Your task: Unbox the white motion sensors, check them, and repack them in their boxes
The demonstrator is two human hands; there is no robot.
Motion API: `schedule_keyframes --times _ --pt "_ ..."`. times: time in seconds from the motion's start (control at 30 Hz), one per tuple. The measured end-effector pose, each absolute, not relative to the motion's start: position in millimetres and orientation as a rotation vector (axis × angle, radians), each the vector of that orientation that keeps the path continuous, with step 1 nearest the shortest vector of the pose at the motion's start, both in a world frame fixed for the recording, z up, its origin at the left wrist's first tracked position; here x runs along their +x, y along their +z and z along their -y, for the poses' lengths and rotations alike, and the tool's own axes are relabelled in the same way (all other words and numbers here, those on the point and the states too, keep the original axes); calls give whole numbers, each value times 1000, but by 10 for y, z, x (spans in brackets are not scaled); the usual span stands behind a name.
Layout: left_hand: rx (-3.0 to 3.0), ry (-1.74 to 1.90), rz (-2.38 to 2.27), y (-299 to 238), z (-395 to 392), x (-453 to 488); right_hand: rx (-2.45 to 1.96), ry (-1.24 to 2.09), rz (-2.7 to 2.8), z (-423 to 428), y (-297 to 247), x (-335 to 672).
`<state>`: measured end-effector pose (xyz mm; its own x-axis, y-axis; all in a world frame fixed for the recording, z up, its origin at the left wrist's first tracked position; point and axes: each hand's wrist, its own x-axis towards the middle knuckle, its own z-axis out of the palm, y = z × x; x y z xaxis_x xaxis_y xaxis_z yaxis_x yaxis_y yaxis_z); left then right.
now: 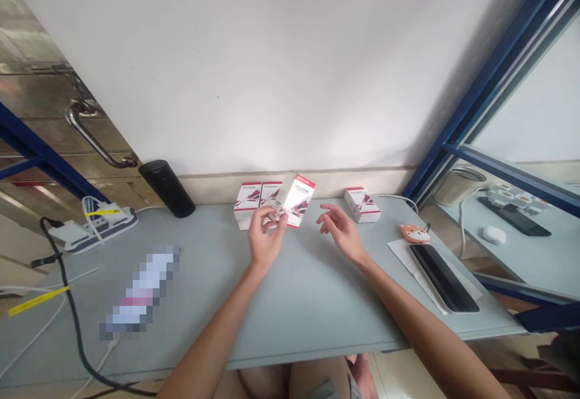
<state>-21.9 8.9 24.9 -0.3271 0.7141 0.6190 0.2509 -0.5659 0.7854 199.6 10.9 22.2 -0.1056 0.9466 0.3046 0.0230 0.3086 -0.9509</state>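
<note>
My left hand (pixel 265 236) pinches a small white-and-red carton (pixel 298 201) and holds it tilted above the grey table (pixel 290 302). Just behind it, two matching cartons (pixel 257 201) stand side by side against the wall. My right hand (pixel 339 230) hovers to the right of the held carton with its fingers spread and nothing in them. A further carton of the same kind (pixel 361 204) lies beyond the right hand.
A black cylinder (pixel 167 188) leans at the back left. A white power strip (pixel 97 225) with cables sits far left. A black phone (pixel 443 277) on white paper and an orange toy (pixel 415 233) lie at the right. Blue frame bars (pixel 480 94) rise on the right.
</note>
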Motion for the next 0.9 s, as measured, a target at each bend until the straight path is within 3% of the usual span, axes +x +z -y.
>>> schedule_keyframes --times 0.1,0.27,0.63,0.77,0.9 --pt "1322 2170 -1330 441 -157 -472 -1009 965 1422 -115 222 2018" --pt "1116 2162 -1596 495 -273 -873 -1084 909 1380 -162 182 2057" --pt "1549 2063 -1771 229 -245 -936 -1159 786 1416 -177 208 2110" --pt "1574 2058 -1869 211 -268 -962 -1222 608 1480 -224 226 2229" --pt "1466 2049 -1686 189 -356 -996 -1313 332 1509 -310 257 2414"
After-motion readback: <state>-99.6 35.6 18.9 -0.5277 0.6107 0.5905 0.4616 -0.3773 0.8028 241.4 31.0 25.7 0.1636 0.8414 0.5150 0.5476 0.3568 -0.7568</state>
